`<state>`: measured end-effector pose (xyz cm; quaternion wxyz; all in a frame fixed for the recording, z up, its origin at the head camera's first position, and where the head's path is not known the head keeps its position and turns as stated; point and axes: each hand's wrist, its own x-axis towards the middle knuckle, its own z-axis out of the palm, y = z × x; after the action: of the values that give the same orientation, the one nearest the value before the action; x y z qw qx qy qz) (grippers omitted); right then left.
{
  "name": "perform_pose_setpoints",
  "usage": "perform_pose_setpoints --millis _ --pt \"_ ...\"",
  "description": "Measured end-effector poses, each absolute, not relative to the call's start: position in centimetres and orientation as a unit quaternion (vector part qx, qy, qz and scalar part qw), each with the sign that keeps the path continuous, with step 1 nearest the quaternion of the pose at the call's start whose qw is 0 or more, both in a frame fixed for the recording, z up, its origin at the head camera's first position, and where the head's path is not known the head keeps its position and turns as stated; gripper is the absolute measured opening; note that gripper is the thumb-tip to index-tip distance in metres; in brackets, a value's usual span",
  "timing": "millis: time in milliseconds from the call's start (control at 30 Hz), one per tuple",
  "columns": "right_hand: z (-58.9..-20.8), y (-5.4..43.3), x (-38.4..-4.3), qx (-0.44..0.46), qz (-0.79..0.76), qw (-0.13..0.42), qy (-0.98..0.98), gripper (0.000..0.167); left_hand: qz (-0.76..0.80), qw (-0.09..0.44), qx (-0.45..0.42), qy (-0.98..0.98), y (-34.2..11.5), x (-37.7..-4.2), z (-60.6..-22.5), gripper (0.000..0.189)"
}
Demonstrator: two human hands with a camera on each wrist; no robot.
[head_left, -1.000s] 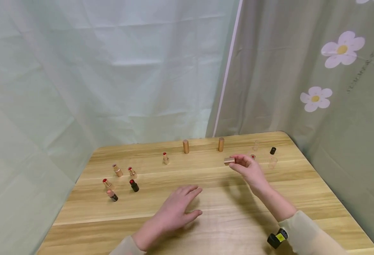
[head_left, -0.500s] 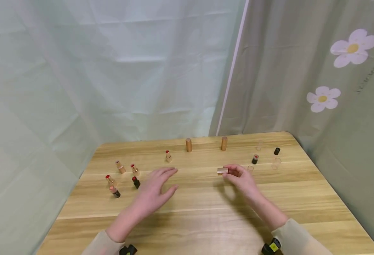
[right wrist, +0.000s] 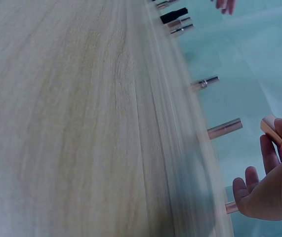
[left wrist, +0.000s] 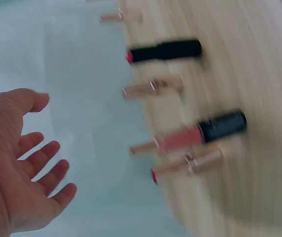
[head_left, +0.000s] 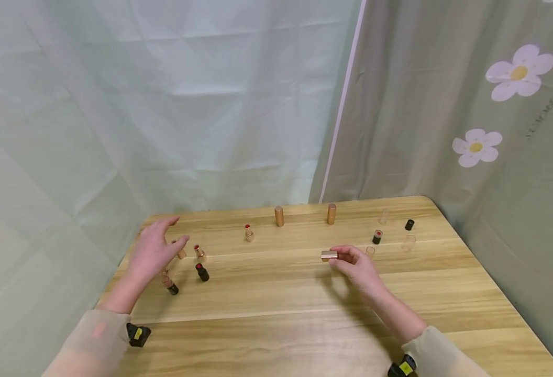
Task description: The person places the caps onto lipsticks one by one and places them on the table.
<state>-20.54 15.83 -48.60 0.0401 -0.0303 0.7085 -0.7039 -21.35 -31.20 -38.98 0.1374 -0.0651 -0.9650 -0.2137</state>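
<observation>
My right hand point(head_left: 358, 267) pinches a shiny rose-gold lipstick cap point(head_left: 329, 255) above the table. The same cap point(right wrist: 270, 129) sits between thumb and fingers in the right wrist view. My left hand point(head_left: 151, 254) hovers over the left end of the table, fingers spread and holding nothing. Around it stand several uncapped lipsticks: a black lipstick point(head_left: 202, 272) with a red tip, a gold lipstick point(head_left: 200, 254), a pink-and-black lip tube point(left wrist: 200, 133), and a red-tipped gold lipstick point(left wrist: 187, 165). The hand partly hides some of these in the head view.
Another gold lipstick point(head_left: 249, 234) stands mid-table. Behind are two upright copper-coloured tubes, one left point(head_left: 279, 216) and one right point(head_left: 331, 214). At the right lie a black cap point(head_left: 409, 224), a dark red-topped piece point(head_left: 377, 236) and clear caps point(head_left: 409, 242). A curtain point(head_left: 234, 104) hangs behind.
My left hand has swept left from mid-table to over the lipsticks. My right hand, gripping the cap, has moved slightly left and nearer, then held still.
</observation>
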Motion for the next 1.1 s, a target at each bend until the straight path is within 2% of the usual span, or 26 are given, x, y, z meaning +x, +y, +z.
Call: perform_pose_setpoints --millis 233,567,633,833,1100 --pt "-48.6 15.9 -20.4 -0.034 -0.699 0.047 0.712 0.038 -0.189 0.020 -0.029 -0.981 -33.7 -23.5 -40.0 0.080" --pt "-48.9 15.6 -20.3 -0.031 -0.696 0.041 0.716 0.036 -0.201 -0.124 0.008 -0.972 -35.3 -25.5 -40.8 0.080" --pt "-48.9 15.6 -20.2 -0.033 -0.697 0.043 0.715 0.037 -0.203 -0.136 0.014 -0.970 -35.5 -25.7 -41.0 0.074" --pt "-48.9 15.6 -20.0 -0.044 -0.702 0.045 0.710 0.037 -0.203 -0.138 0.032 -0.969 -35.9 -26.3 -42.0 0.040" --pt "-49.1 15.5 -20.1 -0.053 -0.699 0.041 0.712 0.035 -0.186 -0.135 0.033 -0.973 -36.1 -26.5 -42.7 0.033"
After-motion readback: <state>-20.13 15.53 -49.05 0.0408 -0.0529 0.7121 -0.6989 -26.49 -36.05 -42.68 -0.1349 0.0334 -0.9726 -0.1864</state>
